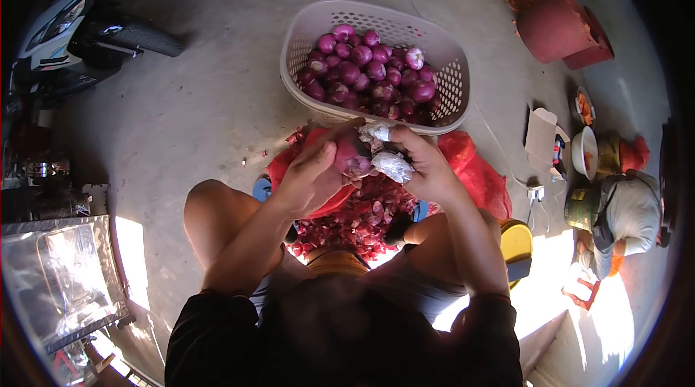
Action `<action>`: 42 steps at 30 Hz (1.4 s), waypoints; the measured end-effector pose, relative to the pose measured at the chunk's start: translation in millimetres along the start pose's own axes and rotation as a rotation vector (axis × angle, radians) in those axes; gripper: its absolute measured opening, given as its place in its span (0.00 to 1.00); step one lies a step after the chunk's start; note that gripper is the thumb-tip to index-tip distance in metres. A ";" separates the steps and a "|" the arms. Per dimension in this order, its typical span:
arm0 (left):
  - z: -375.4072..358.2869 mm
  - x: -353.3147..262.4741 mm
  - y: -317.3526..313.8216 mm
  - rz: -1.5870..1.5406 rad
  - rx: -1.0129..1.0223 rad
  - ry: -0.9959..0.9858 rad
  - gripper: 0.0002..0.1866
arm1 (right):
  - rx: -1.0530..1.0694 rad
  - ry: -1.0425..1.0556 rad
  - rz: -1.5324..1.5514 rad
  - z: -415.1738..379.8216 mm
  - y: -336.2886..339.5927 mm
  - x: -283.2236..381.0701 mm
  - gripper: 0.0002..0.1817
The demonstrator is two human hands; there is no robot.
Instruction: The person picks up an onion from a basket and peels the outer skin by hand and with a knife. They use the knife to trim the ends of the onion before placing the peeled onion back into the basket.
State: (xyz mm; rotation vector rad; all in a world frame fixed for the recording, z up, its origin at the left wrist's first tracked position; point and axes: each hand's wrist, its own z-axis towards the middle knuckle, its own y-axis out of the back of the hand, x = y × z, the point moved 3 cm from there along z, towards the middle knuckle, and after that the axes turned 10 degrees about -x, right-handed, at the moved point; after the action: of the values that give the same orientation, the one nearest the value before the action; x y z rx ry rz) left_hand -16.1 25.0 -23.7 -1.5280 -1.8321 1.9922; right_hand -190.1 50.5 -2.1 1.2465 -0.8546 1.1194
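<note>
Above a heap of red peelings (pixel 355 217) | left hand (pixel 313 171) closed around a red onion (pixel 350 155) | right hand (pixel 427 162) half-curled beside it, foil (pixel 393 167) on two digits, grip unclear | basket (pixel 295 43) of shiny bulbs (pixel 360 55) beyond

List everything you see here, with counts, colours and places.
Held onion: one, purple, centre
Basket: one, pale grey, ahead
Basket onions: many, mostly purple, inside it
Skins: one heap, reddish-purple, below centre
Netting: count unclear, red, around skins
Motorcycle: one, white and black, upper left
Tubs: apparently two, red, upper right
Bowls: two, whitish, right
Cardboard: one, tan, right
Round object: one, yellow, right
Other person: one, grey top, right
Left hand: one, bare, holding the onion
Right hand: one, two silver-wrapped digits, beside the onion
</note>
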 end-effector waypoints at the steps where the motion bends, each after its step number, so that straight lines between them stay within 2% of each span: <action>1: -1.2 0.8 1.4 -0.021 0.026 0.032 0.30 | -0.009 -0.008 0.007 -2.1 -1.5 -4.1 0.25; 4: -0.3 3.9 6.7 -0.044 0.038 0.069 0.28 | -0.028 0.087 0.006 -1.3 -6.6 -4.3 0.26; 7: -1.1 6.0 3.6 -0.026 -0.273 0.114 0.27 | -0.038 0.172 -0.003 -2.0 -11.3 -2.0 0.26; 10: -1.7 7.7 10.8 -0.078 -0.151 0.118 0.26 | -0.020 0.255 0.062 -0.4 -16.5 1.8 0.26; 11: -1.7 9.5 12.2 -0.084 -0.182 0.120 0.26 | -0.010 0.284 0.097 -0.9 -17.9 3.2 0.26; 14: 0.0 2.6 11.2 -0.051 -0.066 0.040 0.25 | 0.021 0.147 0.199 -3.3 -22.1 0.1 0.23; 16: 0.2 5.1 8.7 -0.078 -0.179 0.016 0.24 | 0.011 0.099 0.299 -5.8 -23.4 -0.2 0.21; 18: -0.4 3.8 7.3 -0.073 -0.189 -0.019 0.23 | 0.013 0.062 0.402 -7.4 -25.7 -1.0 0.19; 20: 1.5 1.1 4.9 -0.040 -0.091 -0.062 0.23 | 0.024 0.034 0.499 -8.8 -27.2 -3.7 0.19; 23: -0.5 -2.4 1.1 -0.060 -0.039 -0.006 0.23 | -0.015 0.083 0.412 -8.0 -28.8 2.3 0.17; 26: 0.8 -2.9 -2.6 0.096 -0.177 0.001 0.29 | 0.039 0.025 0.576 -11.5 -31.8 -0.4 0.17; 29: -0.6 -6.2 -2.5 -0.037 0.024 0.038 0.25 | 0.077 0.057 0.677 -15.0 -35.3 -5.5 0.17; 32: -0.5 -7.2 -2.7 -0.003 0.107 0.057 0.27 | 0.140 -0.034 0.859 -17.5 -37.4 -1.5 0.17; 34: -0.1 -5.0 -5.0 -0.025 0.090 0.044 0.28 | 0.164 -0.060 0.951 -17.5 -34.4 -2.3 0.20; 36: -0.9 -1.2 -1.0 -0.021 -0.008 0.032 0.29 | 0.121 0.010 0.813 -15.2 -28.4 -5.6 0.23; 38: -1.5 5.6 11.1 0.008 -0.186 0.020 0.30 | 0.023 0.144 0.466 -11.0 -21.6 -10.1 0.24; 39: -0.9 3.6 9.7 -0.017 -0.105 0.032 0.30 | 0.047 0.098 0.409 -9.3 -20.8 -15.0 0.28; 42: 1.4 3.7 17.7 -0.066 -0.069 0.073 0.30 | 0.055 0.004 0.203 -8.3 -14.0 -11.6 0.33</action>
State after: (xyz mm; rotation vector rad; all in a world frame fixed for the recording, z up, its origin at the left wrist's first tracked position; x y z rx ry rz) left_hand -9.0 20.8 -39.9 -1.5153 -1.9156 1.8388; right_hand -180.5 57.1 -18.2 1.2218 -0.9693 1.3138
